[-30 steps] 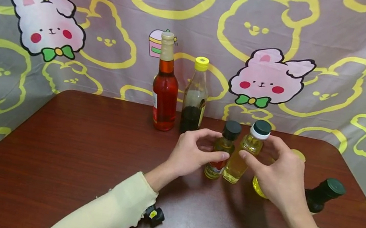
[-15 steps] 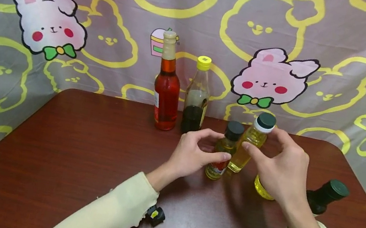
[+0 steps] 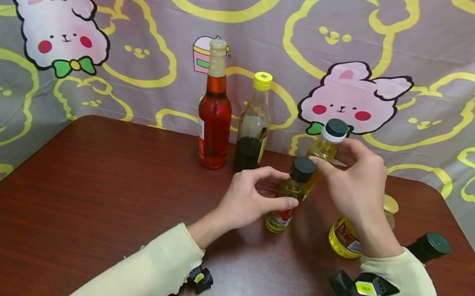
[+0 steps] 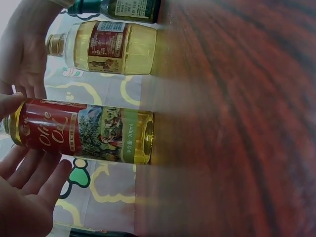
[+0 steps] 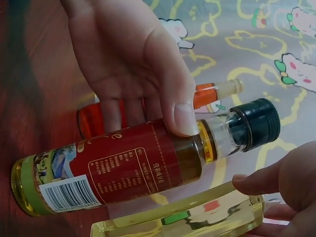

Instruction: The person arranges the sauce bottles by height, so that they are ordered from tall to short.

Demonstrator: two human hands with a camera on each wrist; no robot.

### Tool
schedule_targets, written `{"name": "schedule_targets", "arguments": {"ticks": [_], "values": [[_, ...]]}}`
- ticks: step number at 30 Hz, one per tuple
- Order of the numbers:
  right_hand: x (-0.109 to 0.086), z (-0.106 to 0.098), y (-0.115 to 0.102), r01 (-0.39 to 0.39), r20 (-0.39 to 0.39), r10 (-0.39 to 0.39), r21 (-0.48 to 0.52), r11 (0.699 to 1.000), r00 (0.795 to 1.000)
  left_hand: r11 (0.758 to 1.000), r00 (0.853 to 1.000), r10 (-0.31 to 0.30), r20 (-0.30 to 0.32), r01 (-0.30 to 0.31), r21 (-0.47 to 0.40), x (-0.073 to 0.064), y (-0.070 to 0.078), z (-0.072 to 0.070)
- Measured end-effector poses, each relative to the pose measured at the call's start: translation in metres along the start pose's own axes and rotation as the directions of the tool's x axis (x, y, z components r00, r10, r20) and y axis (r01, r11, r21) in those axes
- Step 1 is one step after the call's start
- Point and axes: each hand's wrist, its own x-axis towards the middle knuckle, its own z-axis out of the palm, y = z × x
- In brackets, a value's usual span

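My left hand point(image 3: 252, 197) holds a small olive oil bottle point(image 3: 279, 218) by thumb and fingers. It has a black cap and red label, and stands upright on the table. Just behind it, my right hand point(image 3: 354, 180) grips a clear bottle of pale yellow oil point(image 3: 324, 149), with a dark green cap and white collar. The olive oil bottle partly covers its lower half in the head view. In the right wrist view, the pale oil bottle point(image 5: 197, 217) lies beside the olive oil bottle point(image 5: 123, 168), my right thumb and fingers around it.
A tall red bottle point(image 3: 214, 128) and a yellow-capped bottle of dark liquid point(image 3: 248, 152) stand at the back of the table point(image 3: 113, 211). Near my right forearm are a labelled yellow oil bottle point(image 3: 345, 237) and a green-capped dark bottle point(image 3: 430, 246). A patterned curtain point(image 3: 136, 78) hangs behind.
My right hand has carried the pale yellow oil bottle up and back, behind the olive oil bottle, uncovering the labelled yellow bottle. My left hand and the olive oil bottle stay put.
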Motion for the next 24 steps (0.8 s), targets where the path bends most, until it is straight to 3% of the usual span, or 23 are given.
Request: {"name": "schedule_targets", "arguments": {"ticks": [10,18,24], "values": [[0.017,0.005,-0.002,-0.016,0.040,0.016,-0.012,1.000,0.999,0.999,1.000,-0.009,0.014,0.010,-0.047,0.000,0.001,0.000],[0.030,-0.003,-0.012,-0.037,0.153,0.046,-0.061,0.997,0.987,0.999,1.000,-0.018,0.018,0.019,-0.041,0.001,0.000,0.001],[0.043,-0.003,-0.016,-0.030,0.226,0.043,-0.061,0.998,0.973,1.000,1.000,0.010,-0.003,-0.009,0.017,0.000,0.000,-0.001]]}}
